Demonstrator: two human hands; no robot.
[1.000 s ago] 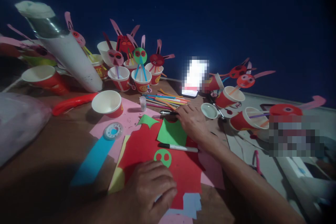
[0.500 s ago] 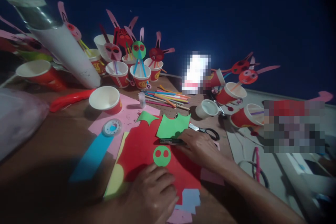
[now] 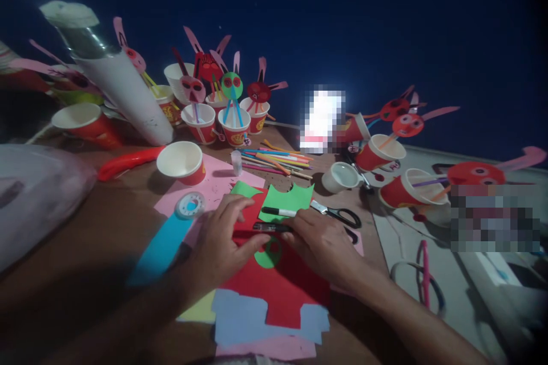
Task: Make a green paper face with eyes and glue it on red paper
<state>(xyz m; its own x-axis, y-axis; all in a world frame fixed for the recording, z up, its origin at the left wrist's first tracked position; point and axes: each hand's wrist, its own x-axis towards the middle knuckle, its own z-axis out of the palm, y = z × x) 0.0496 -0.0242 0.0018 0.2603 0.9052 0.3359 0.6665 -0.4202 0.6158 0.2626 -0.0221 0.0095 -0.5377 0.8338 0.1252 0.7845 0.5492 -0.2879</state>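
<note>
Both hands meet over the red paper point(image 3: 278, 291), mid bench point(image 3: 107, 228). R hand point(image 3: 325, 245): fingers curled shut on the right end of a black marker point(image 3: 272, 227), held flat just above the paper. L hand point(image 3: 218, 245): fingers half spread, thumb at the marker's left end; can't tell if it really grips. Green face cutout point(image 3: 266, 256) lies on the red sheet, partly under the hands. 2nd pen point(image 3: 278, 211) on green paper point(image 3: 291, 197), scissors point(image 3: 338, 215) just beside.

Step, prob.: getting the marker ready over the cutout, cap end at L hand. Next move needs a steady L pinch, w/ the cutout kept flat.
</note>
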